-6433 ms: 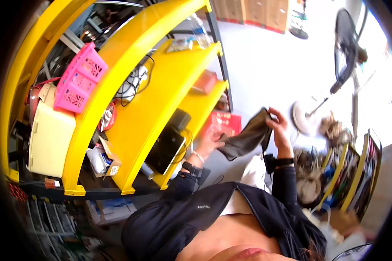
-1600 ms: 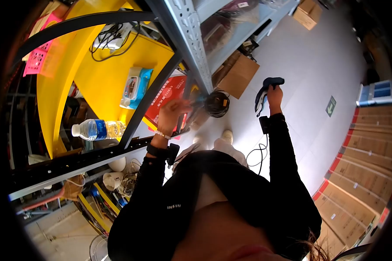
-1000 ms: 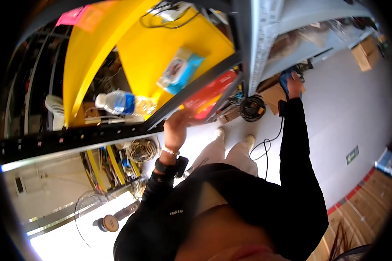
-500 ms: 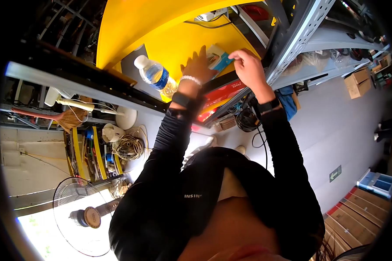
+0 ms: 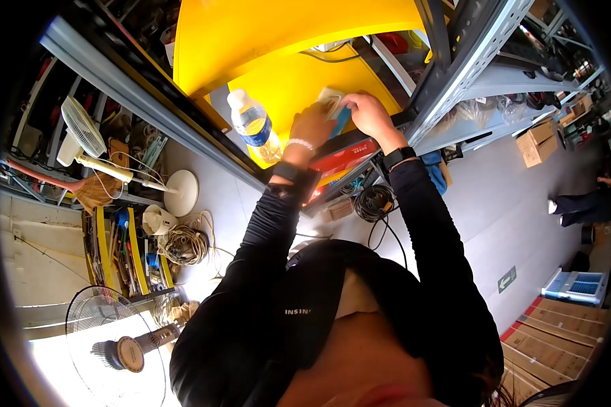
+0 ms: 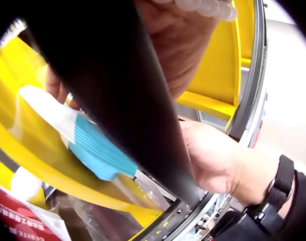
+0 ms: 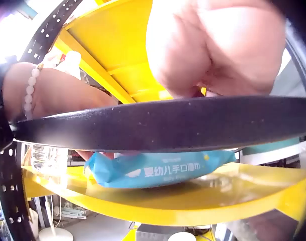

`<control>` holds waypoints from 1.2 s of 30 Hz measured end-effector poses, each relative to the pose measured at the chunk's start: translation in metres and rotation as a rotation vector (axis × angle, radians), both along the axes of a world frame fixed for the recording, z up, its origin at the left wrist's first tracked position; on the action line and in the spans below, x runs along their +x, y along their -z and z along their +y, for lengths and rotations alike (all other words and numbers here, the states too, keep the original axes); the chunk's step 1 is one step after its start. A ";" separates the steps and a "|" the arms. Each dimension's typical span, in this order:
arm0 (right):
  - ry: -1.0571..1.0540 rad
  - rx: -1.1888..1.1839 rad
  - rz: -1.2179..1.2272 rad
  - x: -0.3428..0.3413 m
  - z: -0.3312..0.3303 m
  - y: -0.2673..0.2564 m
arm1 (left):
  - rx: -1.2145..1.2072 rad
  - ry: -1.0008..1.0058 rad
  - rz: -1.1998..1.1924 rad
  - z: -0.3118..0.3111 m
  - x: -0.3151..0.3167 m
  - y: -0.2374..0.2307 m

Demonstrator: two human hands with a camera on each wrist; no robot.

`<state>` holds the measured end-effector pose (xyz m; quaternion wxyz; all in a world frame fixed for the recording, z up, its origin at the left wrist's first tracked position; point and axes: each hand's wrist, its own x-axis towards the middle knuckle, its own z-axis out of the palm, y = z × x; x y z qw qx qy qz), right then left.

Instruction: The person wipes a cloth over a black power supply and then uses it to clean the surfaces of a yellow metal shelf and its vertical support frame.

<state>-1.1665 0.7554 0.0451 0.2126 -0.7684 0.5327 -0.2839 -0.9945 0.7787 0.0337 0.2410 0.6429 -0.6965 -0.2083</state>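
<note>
A blue and white pack of wet wipes (image 7: 168, 170) lies on the yellow shelf (image 5: 251, 80), just behind a dark shelf bar. My left hand (image 5: 312, 126), with a bead bracelet, holds the pack at its left end; in the left wrist view its fingertips show past the white end of the pack (image 6: 100, 150). My right hand (image 5: 371, 117) bends down over the other side, fingers curled at the pack's top. In the right wrist view the bar hides the right fingertips, so I cannot tell whether they pinch it.
A water bottle (image 5: 254, 127) stands left of my left hand. A red box (image 5: 344, 157) sits on the level below, and a blue cloth (image 5: 436, 171) hangs near my right wrist. Coiled black cable (image 5: 373, 202) lies by the shelf foot; a standing fan (image 5: 125, 353) is lower left.
Earlier both hands held a dark cloth pouch; later my right hand carried a dark blue item to the shelving. Both hands have since come together at the wipes pack, fingers closing in.
</note>
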 end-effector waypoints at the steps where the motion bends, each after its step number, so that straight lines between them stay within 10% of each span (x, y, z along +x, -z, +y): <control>1: -0.015 -0.003 -0.037 0.001 -0.003 0.001 | 0.024 -0.003 0.062 -0.001 0.002 -0.003; 11: -0.269 -0.128 0.163 0.024 -0.023 0.001 | -0.150 -0.210 0.362 -0.010 0.012 0.027; 36: -0.012 -0.058 0.274 0.018 -0.032 -0.001 | -0.199 -0.261 0.542 -0.014 0.007 0.034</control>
